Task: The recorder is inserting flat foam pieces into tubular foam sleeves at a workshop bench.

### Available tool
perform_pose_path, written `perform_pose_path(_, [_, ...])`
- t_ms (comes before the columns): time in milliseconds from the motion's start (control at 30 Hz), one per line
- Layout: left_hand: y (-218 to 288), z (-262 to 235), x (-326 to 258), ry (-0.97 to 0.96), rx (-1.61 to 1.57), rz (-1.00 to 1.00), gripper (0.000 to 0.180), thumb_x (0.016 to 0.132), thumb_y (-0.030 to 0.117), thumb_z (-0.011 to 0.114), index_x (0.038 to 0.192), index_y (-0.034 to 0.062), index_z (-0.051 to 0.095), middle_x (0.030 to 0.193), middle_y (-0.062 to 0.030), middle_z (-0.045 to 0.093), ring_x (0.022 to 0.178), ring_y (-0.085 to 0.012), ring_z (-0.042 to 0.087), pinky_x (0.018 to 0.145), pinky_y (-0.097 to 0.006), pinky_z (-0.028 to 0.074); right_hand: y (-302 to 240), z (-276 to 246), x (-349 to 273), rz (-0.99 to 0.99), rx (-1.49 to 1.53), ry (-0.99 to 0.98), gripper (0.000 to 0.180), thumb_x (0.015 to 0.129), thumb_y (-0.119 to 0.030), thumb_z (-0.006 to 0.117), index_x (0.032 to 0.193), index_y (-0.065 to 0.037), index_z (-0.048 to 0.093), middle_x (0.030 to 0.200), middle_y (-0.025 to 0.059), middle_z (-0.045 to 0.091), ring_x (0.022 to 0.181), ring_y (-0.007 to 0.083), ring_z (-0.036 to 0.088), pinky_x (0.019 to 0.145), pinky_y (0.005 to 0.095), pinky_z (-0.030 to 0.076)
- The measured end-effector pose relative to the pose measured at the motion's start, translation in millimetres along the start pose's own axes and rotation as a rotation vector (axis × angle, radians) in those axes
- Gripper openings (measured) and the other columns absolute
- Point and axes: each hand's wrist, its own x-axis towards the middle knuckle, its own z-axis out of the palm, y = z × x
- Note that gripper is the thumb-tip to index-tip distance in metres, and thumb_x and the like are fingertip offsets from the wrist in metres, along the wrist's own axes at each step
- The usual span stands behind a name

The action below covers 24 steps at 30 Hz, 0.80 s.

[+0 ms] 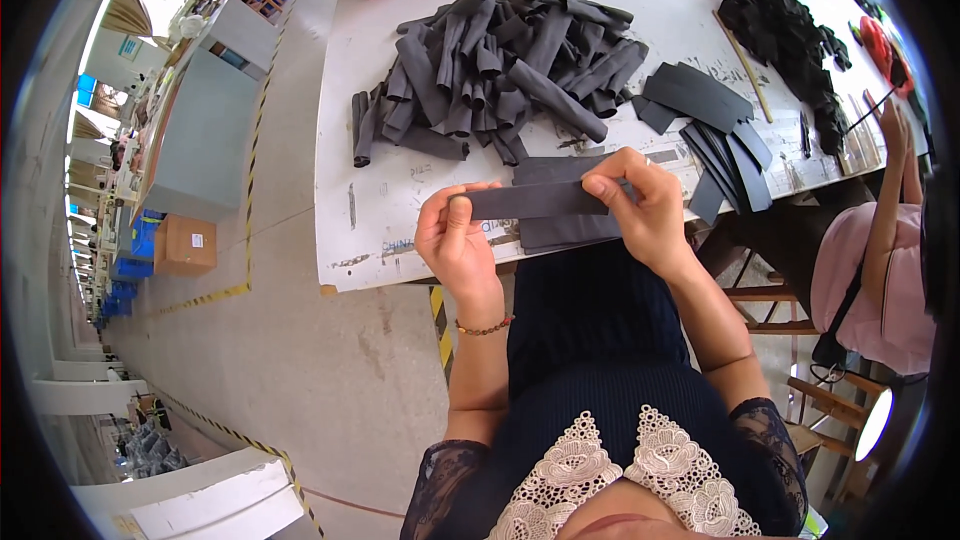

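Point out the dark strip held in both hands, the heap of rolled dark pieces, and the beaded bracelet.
dark strip [530, 200], head view, middle of its flat face between the hands.
heap of rolled dark pieces [500, 70], head view, centre of the pile.
beaded bracelet [485, 327], head view, beads on the left wrist.

Left hand [455, 240] and right hand [640, 205] pinch a dark strip [530, 200] — ends held; white table [350, 190] beneath.

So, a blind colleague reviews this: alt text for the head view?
Left hand and right hand hold a dark grey strip over a white table, with a pile of rolled grey pieces behind.
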Motion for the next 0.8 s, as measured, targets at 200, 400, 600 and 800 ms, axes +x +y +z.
perform_pose_path(200, [-3.2,-12.8,-0.1,0.072,-0.275,-0.305,0.011,0.092,0.007,0.06,0.097,-0.0018,0.064,0.096,-0.0157,0.066,0.087,-0.0262,0.064,0.092,-0.045,0.052,5.0,-4.6,-2.8,-0.7,-0.339,-0.047,0.034,0.066,0.007,0.074,0.095,0.001,0.056,0.086,0.0107,0.056,0.073,0.0275,0.057,0.063,0.0369,0.048])
perform_pose_path(400, [2.1,10.9,-4.1,0.057,-0.276,-0.266,0.017,0.096,0.016,0.058,0.1,0.0004,0.062,0.094,-0.0129,0.065,0.092,-0.0261,0.063,0.091,-0.044,0.05,2.3,-17.9,-2.6,-0.82,-0.464,0.098,0.034,0.065,0.002,0.076,0.095,-0.002,0.061,0.087,0.0073,0.059,0.077,0.0246,0.058,0.063,0.0364,0.049])
perform_pose_path(600, [3.8,18.6,-39.0,-0.041,-0.087,-0.469,0.024,0.096,0.023,0.057,0.093,-0.0003,0.061,0.088,-0.0157,0.066,0.074,-0.0245,0.067,0.061,-0.035,0.058,2.9,-27.0,-7.8,-0.942,-0.631,0.052,0.037,0.061,-0.008,0.081,0.095,-0.006,0.067,0.096,0.0021,0.064,0.08,0.0208,0.057,0.066,0.034,0.048])
perform_pose_path(800, [4.3,21.0,-28.2,0.049,0.017,-0.539,0.015,0.091,0.009,0.064,0.085,-0.0051,0.062,0.076,-0.0135,0.066,0.067,-0.0237,0.069,0.064,-0.033,0.06,10.9,-35.8,-16.8,-0.577,-0.53,-0.139,0.045,0.075,-0.025,0.078,0.113,-0.005,0.065,0.118,0.009,0.059,0.089,0.0229,0.059,0.08,0.0348,0.049])
